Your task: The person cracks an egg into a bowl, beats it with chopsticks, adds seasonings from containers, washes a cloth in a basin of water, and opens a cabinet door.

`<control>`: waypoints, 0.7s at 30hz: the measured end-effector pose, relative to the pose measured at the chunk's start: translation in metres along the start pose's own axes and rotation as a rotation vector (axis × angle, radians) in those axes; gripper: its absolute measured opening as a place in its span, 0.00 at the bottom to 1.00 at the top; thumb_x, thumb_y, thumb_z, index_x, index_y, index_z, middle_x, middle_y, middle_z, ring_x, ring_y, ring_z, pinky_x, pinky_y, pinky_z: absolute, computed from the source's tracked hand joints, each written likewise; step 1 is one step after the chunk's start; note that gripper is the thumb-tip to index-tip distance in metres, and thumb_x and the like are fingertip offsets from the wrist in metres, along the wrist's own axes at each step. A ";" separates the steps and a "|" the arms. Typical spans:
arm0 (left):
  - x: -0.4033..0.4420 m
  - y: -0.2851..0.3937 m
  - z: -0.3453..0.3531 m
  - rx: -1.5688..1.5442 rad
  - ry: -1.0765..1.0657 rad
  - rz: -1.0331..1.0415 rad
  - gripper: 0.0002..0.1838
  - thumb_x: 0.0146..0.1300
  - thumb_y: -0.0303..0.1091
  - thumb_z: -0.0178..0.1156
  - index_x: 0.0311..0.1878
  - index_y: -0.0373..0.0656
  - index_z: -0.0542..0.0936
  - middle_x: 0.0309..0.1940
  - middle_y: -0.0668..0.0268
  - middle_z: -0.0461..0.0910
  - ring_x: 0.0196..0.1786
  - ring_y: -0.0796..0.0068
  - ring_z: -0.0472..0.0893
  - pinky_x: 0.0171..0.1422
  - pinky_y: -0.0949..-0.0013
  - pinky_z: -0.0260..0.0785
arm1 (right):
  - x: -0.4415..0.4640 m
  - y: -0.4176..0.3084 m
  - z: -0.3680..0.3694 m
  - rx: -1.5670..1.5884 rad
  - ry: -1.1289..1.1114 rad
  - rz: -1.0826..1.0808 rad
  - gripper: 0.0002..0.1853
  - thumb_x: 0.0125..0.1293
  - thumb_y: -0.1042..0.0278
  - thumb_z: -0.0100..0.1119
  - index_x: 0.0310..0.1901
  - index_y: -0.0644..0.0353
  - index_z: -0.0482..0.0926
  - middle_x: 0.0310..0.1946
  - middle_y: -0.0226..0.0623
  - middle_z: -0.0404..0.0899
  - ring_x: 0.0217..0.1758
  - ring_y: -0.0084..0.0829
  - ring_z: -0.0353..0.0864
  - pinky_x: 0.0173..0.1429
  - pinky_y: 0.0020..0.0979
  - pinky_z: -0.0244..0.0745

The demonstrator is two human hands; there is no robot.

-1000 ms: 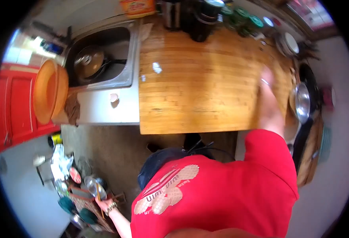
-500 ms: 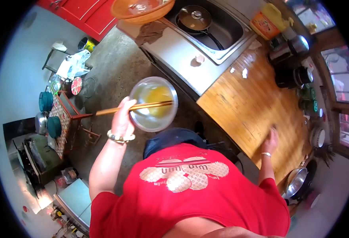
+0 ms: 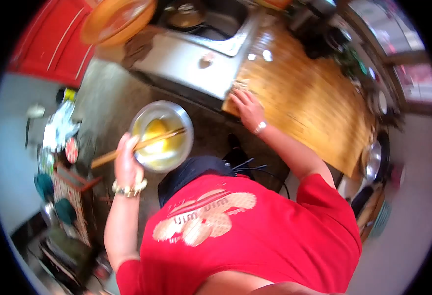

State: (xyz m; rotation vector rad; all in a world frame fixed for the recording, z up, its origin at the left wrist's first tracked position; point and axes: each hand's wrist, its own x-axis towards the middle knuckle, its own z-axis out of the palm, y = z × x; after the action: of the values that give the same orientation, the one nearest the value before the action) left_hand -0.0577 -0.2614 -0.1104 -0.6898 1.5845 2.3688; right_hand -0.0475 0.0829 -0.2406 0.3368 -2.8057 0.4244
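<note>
Left of the worktop (image 3: 304, 103), the left hand (image 3: 126, 162) grips a bowl (image 3: 187, 123) of yellow liquid (image 3: 157, 128) and chopsticks (image 3: 105, 158); the right hand (image 3: 248, 111), fingers extended and seemingly empty, lies at the worktop's corner.

Round silvery metal bowl (image 3: 179, 116), in left hand (image 3: 126, 161), containing yellow liquid (image 3: 156, 130); slender brown wooden chopsticks (image 3: 149, 142), slanting across, tips within.

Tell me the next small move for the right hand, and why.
It might be to gather the blurred pale stuff by the right hand: it lies near the corner of the wooden worktop, while the left hand holds the bowl and chopsticks.
</note>
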 end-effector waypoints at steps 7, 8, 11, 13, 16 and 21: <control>-0.025 -0.014 0.006 0.060 0.080 -0.060 0.10 0.59 0.28 0.52 0.45 0.39 0.69 0.40 0.65 0.73 0.45 0.74 0.73 0.53 0.68 0.65 | 0.042 0.188 -0.010 -0.078 0.115 0.135 0.22 0.49 0.79 0.49 0.49 0.51 0.71 0.51 0.36 0.70 0.47 0.43 0.69 0.51 0.37 0.68; -0.027 -0.016 0.020 0.067 0.111 -0.082 0.10 0.59 0.29 0.52 0.44 0.40 0.69 0.40 0.66 0.72 0.45 0.75 0.73 0.53 0.68 0.65 | 0.033 0.221 -0.018 -0.245 0.221 0.124 0.20 0.50 0.78 0.49 0.47 0.53 0.72 0.50 0.37 0.70 0.46 0.44 0.70 0.51 0.38 0.68; -0.027 -0.031 0.049 0.077 0.150 -0.100 0.10 0.60 0.29 0.51 0.45 0.41 0.69 0.40 0.67 0.72 0.45 0.75 0.72 0.52 0.68 0.65 | -0.021 0.336 -0.062 -0.148 0.118 0.615 0.13 0.55 0.73 0.48 0.41 0.52 0.75 0.45 0.39 0.73 0.47 0.43 0.69 0.50 0.39 0.67; -0.023 -0.039 0.071 0.083 0.076 -0.117 0.10 0.60 0.30 0.51 0.45 0.42 0.69 0.40 0.67 0.72 0.45 0.75 0.72 0.52 0.68 0.64 | -0.094 0.386 -0.108 -0.572 0.188 0.605 0.14 0.55 0.72 0.48 0.44 0.53 0.75 0.45 0.38 0.74 0.46 0.43 0.71 0.50 0.38 0.67; -0.016 -0.049 0.107 0.102 0.039 -0.146 0.10 0.59 0.30 0.52 0.45 0.42 0.69 0.40 0.68 0.72 0.45 0.76 0.72 0.53 0.69 0.64 | -0.220 0.448 -0.156 -0.301 0.405 0.971 0.16 0.59 0.71 0.43 0.48 0.53 0.74 0.51 0.42 0.71 0.53 0.41 0.69 0.57 0.36 0.64; 0.003 -0.065 0.141 0.146 -0.015 -0.151 0.12 0.59 0.31 0.52 0.46 0.41 0.69 0.41 0.69 0.71 0.45 0.77 0.71 0.53 0.70 0.63 | -0.375 0.377 -0.169 -0.683 0.387 1.582 0.18 0.63 0.72 0.36 0.54 0.58 0.67 0.55 0.43 0.65 0.57 0.40 0.65 0.60 0.37 0.61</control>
State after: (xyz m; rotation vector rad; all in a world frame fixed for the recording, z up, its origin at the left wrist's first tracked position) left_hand -0.0704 -0.1068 -0.1212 -0.7312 1.6189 2.1235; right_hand 0.2417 0.5561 -0.2970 -1.8737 -2.0196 -0.2237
